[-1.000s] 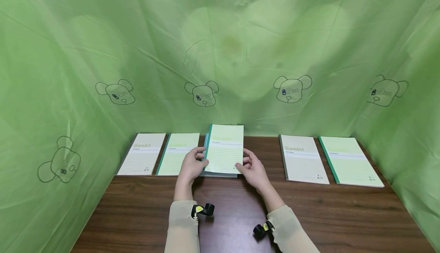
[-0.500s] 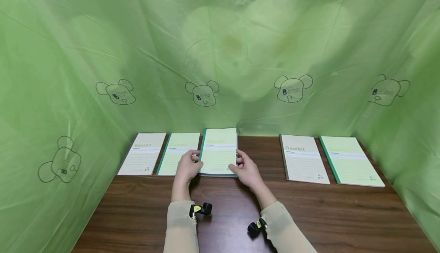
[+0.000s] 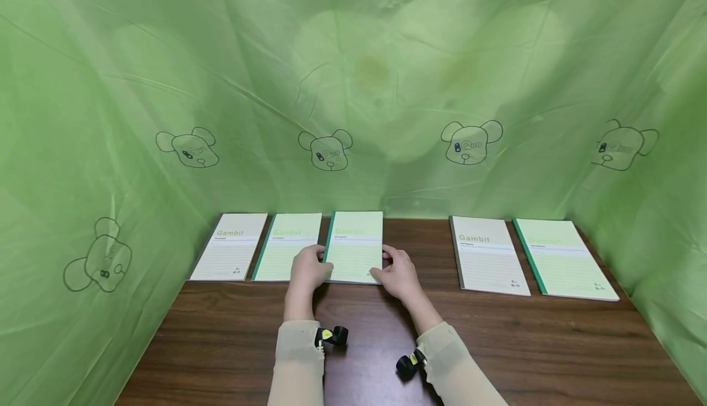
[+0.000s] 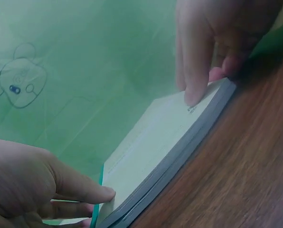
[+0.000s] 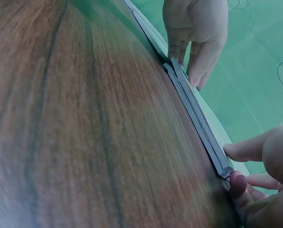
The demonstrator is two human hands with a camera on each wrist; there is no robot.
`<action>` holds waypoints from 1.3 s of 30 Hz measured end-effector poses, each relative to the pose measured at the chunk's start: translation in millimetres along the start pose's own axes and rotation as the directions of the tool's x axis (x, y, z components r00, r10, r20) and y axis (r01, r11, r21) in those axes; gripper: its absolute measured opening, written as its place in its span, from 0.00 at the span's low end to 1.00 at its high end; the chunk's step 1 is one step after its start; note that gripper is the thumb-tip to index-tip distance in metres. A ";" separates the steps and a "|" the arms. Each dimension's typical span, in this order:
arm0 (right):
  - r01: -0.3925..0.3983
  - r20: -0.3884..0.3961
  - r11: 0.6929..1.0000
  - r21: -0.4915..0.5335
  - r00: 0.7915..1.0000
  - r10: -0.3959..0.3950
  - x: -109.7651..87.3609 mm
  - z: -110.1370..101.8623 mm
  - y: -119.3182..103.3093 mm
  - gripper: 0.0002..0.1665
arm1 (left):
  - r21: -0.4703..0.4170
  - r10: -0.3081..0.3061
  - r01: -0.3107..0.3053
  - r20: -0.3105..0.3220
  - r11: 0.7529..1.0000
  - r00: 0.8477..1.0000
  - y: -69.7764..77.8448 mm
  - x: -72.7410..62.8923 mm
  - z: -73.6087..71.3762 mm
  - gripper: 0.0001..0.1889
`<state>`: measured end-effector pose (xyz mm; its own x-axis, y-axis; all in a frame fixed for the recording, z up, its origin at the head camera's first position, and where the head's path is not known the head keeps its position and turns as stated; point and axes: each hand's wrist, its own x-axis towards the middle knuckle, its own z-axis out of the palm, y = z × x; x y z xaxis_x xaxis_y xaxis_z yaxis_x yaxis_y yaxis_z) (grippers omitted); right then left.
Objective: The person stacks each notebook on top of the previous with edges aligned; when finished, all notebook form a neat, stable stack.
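Note:
A pale green notebook (image 3: 356,243) with a darker green spine lies in the middle of the row, on top of another notebook. In the wrist views their bottom edges (image 4: 172,159) show as two grey layers. My left hand (image 3: 308,268) grips the spine side near the lower corner, thumb on the cover and fingers at the edge. On the opposite side, my right hand (image 3: 399,276) holds the lower right corner, its thumb (image 5: 243,151) on the cover and the other fingers along the side. The lower notebook's cover is hidden.
To the left lie a white notebook (image 3: 227,252) and a pale green one (image 3: 288,240). Another white notebook (image 3: 488,259) and green notebook (image 3: 563,262) lie to the right. The brown wooden table (image 3: 232,344) meets green curtains (image 3: 386,118) behind and at both sides.
The green notebook came down and to the left onto the one below. Since half a second ago it has shifted slightly right and toward me, with both hands still holding it.

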<state>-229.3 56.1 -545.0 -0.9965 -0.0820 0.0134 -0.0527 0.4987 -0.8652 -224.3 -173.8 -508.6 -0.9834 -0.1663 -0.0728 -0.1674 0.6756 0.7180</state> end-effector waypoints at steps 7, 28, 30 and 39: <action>0.000 -0.011 1.000 -0.015 1.000 0.000 1.0 0.3 1.1 0.40 | 0.043 -0.010 0.012 -0.030 0.999 1.000 6.8 0.1 6.1 0.25; -0.007 -0.050 1.000 0.020 0.999 0.008 -2.3 -3.8 4.7 0.36 | 0.041 -0.011 0.013 -0.050 0.999 0.999 4.9 4.6 14.2 0.24; -0.011 -0.045 0.999 0.049 0.999 0.013 -4.8 -5.7 4.2 0.36 | 0.048 -0.017 0.019 -0.045 0.999 0.999 4.4 5.0 14.6 0.25; -0.023 -0.039 0.992 0.123 0.999 0.028 -20.5 -31.7 3.3 0.34 | 0.032 -0.014 0.017 -0.077 0.999 0.997 7.1 2.7 11.5 0.23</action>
<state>-211.1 86.8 -532.2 -0.9994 -0.0343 0.0092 -0.0219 0.3904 -0.9204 -229.0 -161.3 -511.6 -0.9725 -0.2310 -0.0293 -0.1862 0.6955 0.6940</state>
